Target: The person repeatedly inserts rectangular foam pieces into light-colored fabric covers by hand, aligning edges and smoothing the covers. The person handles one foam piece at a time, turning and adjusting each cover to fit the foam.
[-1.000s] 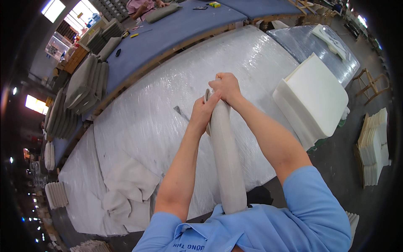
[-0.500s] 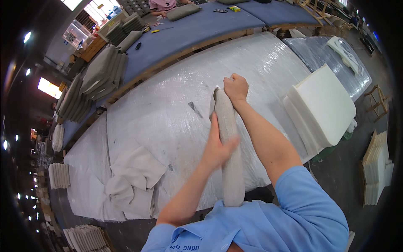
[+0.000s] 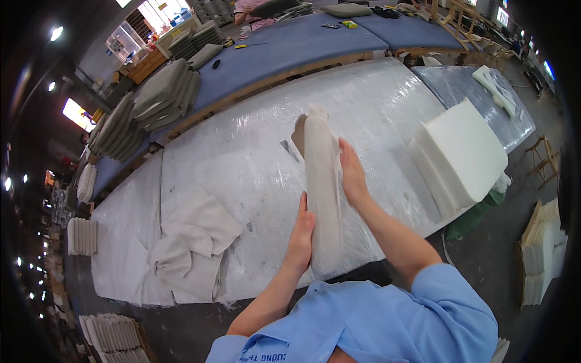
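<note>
A long cushion in a light grey fabric cover [image 3: 322, 187] stands on its narrow edge on the plastic-wrapped table [image 3: 242, 145], right in front of me. At its far end a flap of the cover hangs loose to the left, and some whitish material pokes out. Against the cushion's left side lies my left hand [image 3: 301, 238], open, fingers straight and pointing away from me. My right hand [image 3: 352, 174] is open too, flat along the right side near the far end. The faces of the cushion under my palms are hidden.
Crumpled light fabric pieces [image 3: 196, 239] lie to the left on the table. White foam pads [image 3: 466, 154] are stacked at the right. Beyond runs a blue table [image 3: 290, 45] with grey cushions [image 3: 163, 97] piled at its left end. A person [image 3: 257, 18] works at its far side.
My right hand has opened from a fist at the cushion's far end and come back along its right side. My left hand has moved nearer me. The cushion's far end has shifted slightly left.
</note>
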Demonstrator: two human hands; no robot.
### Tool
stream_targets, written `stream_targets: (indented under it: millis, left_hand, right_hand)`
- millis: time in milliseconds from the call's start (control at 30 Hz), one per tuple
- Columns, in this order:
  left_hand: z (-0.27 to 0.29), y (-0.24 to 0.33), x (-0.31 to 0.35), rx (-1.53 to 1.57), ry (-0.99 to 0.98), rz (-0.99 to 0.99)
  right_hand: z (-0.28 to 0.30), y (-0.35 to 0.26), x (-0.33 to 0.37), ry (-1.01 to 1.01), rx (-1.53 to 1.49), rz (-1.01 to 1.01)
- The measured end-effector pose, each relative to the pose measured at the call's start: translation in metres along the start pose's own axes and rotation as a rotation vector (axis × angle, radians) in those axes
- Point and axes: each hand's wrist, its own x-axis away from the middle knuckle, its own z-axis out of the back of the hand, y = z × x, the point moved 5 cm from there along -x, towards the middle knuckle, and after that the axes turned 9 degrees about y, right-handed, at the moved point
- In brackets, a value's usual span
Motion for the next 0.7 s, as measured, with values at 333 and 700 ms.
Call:
stream_targets:
  millis: [333,700]
  left_hand:
    - [-0.044,-0.008,0.011,0.085,-0.056,-0.021]
    - [-0.052,-0.018,-0.001,-0.06,0.001,-0.176]
  right_hand:
    - [0.038,-0.083,0.123,-0.144,0.038,0.01]
    - [0.044,-0.103,0.129,-0.114,0.15,0.165]
